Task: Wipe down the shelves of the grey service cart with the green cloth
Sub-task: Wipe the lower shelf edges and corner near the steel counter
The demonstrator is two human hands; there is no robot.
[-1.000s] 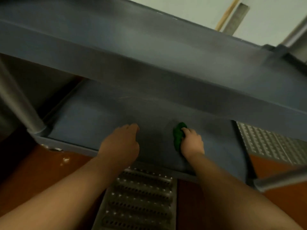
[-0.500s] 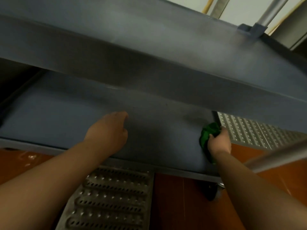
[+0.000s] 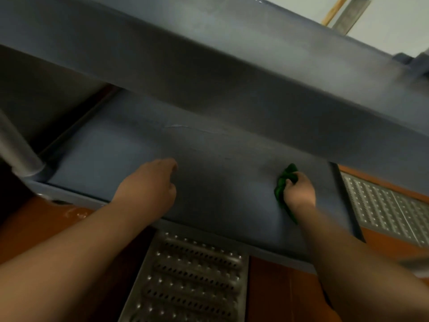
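the cloth [image 3: 283, 189] is bunched in the curled right hand [image 3: 299, 194] and pressed on the lower shelf [image 3: 220, 173] near its right end — unwiped shelf stretches leftward, toward the left hand [image 3: 152, 184], which rests there loosely curled, holding nothing.

Under my arms the floor [image 3: 274, 289] was reddish-orange and a little shiny. A perforated metal grate [image 3: 188, 280] lay in it just below my left forearm, with rows of small holes and bumps. A second metal grate [image 3: 383, 205] of the same kind lay in the floor to the right of my right hand. Far above my right hand I saw a pale wall [image 3: 394, 19]. A wooden stick [image 3: 334, 10] and a grey flat bar [image 3: 350, 13] leaned against it, side by side. The light was dim and soft.
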